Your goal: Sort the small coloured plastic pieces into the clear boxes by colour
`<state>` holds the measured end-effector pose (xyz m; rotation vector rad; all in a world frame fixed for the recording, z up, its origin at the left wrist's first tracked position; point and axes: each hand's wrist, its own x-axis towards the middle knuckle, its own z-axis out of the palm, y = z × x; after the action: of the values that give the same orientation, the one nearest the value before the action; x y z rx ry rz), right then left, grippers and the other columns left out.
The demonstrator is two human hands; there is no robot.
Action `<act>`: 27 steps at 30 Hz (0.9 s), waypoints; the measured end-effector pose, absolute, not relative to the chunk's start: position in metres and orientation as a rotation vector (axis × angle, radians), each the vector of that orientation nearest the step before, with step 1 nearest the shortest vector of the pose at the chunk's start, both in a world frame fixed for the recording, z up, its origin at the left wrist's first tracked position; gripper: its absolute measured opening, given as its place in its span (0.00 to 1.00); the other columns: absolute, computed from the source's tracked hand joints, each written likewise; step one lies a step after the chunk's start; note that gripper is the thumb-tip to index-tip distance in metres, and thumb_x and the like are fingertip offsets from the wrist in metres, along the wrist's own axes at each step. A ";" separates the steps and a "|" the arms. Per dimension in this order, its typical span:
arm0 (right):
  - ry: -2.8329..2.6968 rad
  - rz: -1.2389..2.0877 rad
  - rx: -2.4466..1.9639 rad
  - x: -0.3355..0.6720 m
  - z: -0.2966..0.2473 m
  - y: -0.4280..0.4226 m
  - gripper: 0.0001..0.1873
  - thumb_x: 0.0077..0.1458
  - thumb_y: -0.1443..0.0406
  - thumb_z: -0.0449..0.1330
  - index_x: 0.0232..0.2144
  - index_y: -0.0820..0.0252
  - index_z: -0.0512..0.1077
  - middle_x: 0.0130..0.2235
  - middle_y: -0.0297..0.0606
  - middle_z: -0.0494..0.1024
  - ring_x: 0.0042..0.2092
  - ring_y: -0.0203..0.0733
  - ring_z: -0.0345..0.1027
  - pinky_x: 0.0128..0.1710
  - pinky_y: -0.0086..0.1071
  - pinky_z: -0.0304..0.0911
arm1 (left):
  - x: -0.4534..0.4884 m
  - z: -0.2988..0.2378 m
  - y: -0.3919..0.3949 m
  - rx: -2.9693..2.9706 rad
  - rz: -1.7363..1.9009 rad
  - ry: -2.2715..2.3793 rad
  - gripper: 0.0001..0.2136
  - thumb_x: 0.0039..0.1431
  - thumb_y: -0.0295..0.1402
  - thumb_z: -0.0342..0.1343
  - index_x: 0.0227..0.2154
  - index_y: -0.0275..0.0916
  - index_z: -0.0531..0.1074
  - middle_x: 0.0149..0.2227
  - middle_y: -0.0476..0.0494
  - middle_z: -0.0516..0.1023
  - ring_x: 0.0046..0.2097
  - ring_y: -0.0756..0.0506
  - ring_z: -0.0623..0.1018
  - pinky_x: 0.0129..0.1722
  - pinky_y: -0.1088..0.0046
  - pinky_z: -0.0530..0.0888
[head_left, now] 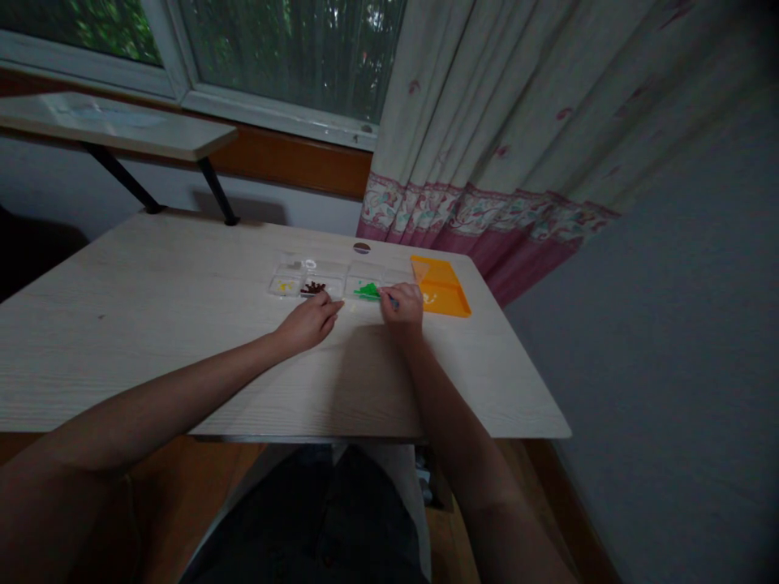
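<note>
A clear plastic compartment box (316,274) lies on the wooden table (152,324), with small yellow pieces (285,285), dark brown pieces (312,288) and green pieces (367,290) in separate sections. My left hand (309,321) rests on the table at the box's near edge, fingers together and stretched forward by the brown pieces. My right hand (404,305) is closed in a pinch on a thin bluish tool (390,300) whose tip points at the green pieces.
An orange tray (439,285) lies just right of my right hand. A small dark round disc (361,247) sits behind the box. A curtain (487,162) hangs at the back right, a shelf (115,126) and window at the back left.
</note>
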<state>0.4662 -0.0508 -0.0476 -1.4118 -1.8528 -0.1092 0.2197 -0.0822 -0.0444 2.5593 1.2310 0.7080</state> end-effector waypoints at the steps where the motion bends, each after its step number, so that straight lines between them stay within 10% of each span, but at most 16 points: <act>1: -1.857 -0.108 -1.415 0.466 -0.048 -0.051 0.12 0.63 0.61 0.58 0.37 0.56 0.82 0.37 0.40 0.79 0.44 0.44 0.66 0.50 0.39 0.57 | 0.220 -0.045 -0.082 2.559 0.716 1.238 0.18 0.66 0.33 0.46 0.55 0.38 0.73 0.42 0.37 0.70 0.44 0.41 0.73 0.49 0.62 0.73; 27: -2.004 -0.038 -1.204 0.443 -0.047 -0.062 0.12 0.65 0.61 0.57 0.36 0.54 0.81 0.36 0.39 0.80 0.41 0.43 0.67 0.47 0.39 0.61 | 0.219 -0.046 -0.073 2.242 0.912 1.263 0.11 0.63 0.39 0.54 0.35 0.37 0.74 0.35 0.43 0.72 0.37 0.44 0.73 0.39 0.68 0.69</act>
<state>0.4426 -0.0616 -0.0471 -1.2044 -2.0042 -0.0377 0.2190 -0.0732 -0.0461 2.2423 1.2631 0.9119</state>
